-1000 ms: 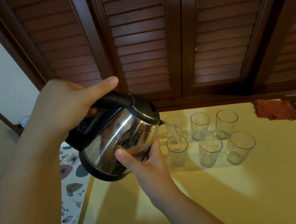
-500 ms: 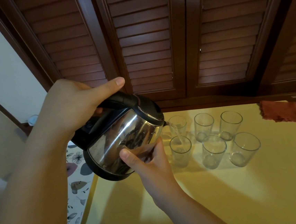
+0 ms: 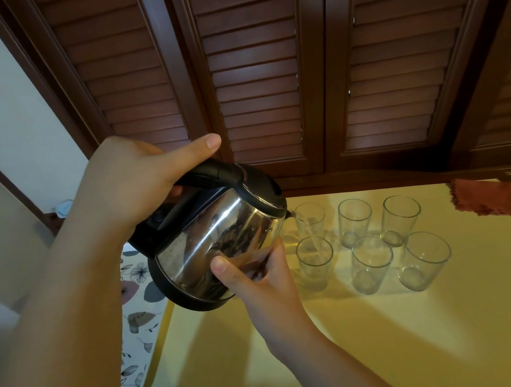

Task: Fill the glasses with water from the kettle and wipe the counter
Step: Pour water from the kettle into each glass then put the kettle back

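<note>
A steel kettle (image 3: pixel 218 237) with a black lid and handle hangs tilted to the right over the yellow counter (image 3: pixel 417 333). My left hand (image 3: pixel 134 180) grips its black handle from above. My right hand (image 3: pixel 255 274) cups the kettle's lower side, thumb against the steel. A thin stream of water runs from the spout into the front left glass (image 3: pixel 315 262). Several clear glasses stand in two rows, among them the back left glass (image 3: pixel 310 219), the front middle glass (image 3: pixel 371 263) and the front right glass (image 3: pixel 424 259).
A folded reddish cloth (image 3: pixel 492 198) lies at the counter's back right corner. A floral-patterned board (image 3: pixel 138 323) lies along the counter's left edge. Dark wooden louvred shutters (image 3: pixel 255 78) rise right behind the counter.
The pouring goes on with both hands in the same hold. The view has shifted slightly, and the water level in the front left glass looks a little higher.
</note>
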`<state>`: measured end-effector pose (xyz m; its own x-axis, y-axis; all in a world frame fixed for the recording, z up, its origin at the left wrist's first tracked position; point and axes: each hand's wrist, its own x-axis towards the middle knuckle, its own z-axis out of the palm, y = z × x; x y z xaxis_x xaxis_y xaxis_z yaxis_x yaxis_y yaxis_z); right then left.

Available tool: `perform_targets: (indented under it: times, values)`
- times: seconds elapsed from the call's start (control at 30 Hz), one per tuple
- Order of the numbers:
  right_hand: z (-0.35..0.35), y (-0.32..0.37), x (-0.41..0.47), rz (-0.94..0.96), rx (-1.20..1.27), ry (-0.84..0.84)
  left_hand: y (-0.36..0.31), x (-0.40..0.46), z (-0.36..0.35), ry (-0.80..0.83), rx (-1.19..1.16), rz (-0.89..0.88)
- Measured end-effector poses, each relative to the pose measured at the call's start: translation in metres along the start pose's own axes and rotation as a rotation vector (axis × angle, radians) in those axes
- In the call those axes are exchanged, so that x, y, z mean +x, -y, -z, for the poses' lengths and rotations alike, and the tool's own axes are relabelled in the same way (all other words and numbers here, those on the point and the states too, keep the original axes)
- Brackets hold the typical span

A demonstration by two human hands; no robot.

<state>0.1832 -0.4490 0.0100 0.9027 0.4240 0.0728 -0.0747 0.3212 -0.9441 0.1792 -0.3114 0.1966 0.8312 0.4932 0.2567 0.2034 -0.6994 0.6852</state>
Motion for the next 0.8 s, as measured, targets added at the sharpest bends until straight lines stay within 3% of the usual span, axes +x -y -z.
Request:
perform_targets:
  times: [0.8]
  values:
    - [0.0016, 0.0002, -0.0039, -0.013, 0.018, 0.006, 0.0036, -0.0041, -0.0006, -0.009, -0.021, 0.009]
